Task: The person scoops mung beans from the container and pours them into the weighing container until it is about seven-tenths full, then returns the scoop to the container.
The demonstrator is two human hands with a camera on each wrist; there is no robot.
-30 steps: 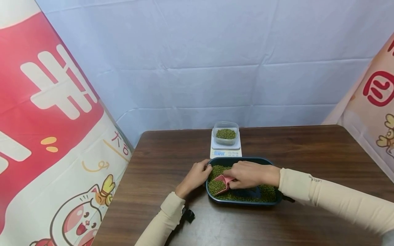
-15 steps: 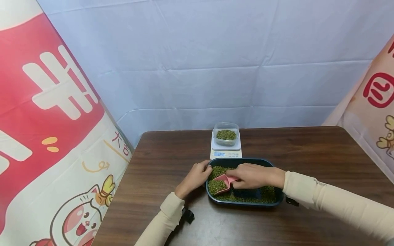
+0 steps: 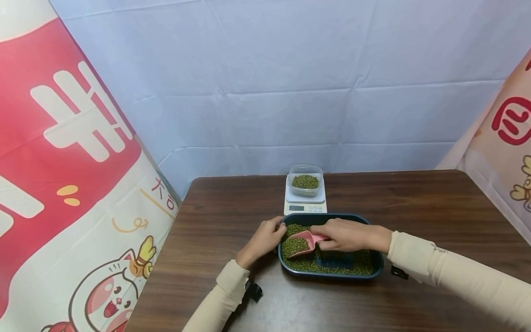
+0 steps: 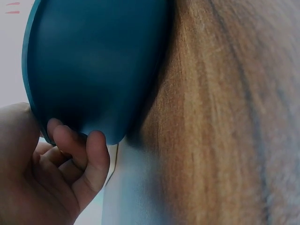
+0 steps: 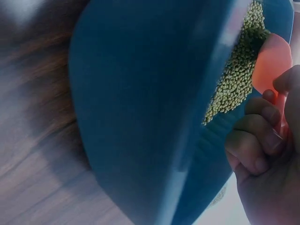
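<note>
A dark blue tub [image 3: 332, 275] of green mung beans [image 3: 304, 266] stands on the table. My left hand [image 3: 262, 240] grips its left end; in the left wrist view the fingers [image 4: 97, 152] curl against the outer wall. My right hand [image 3: 350, 234] holds a pink scoop [image 3: 308, 236] by its handle, inside the tub. Beans fill the scoop's bowl, which points left. In the right wrist view the fingers wrap the handle, and the near wall [image 5: 136, 103] hides part of the beans.
Behind the tub, close to its rim, is a white kitchen scale [image 3: 304, 200]. On it sits a clear plastic container [image 3: 305, 191] holding some beans [image 3: 305, 181]. Brown wood tabletop [image 3: 423, 207] surrounds them, with a pale cloth [image 3: 265, 115] hanging behind.
My right hand and the bean-filled scoop have shifted slightly right and up within the tub. The scale's display has gone from lit blue to dark grey. My left hand stays put.
</note>
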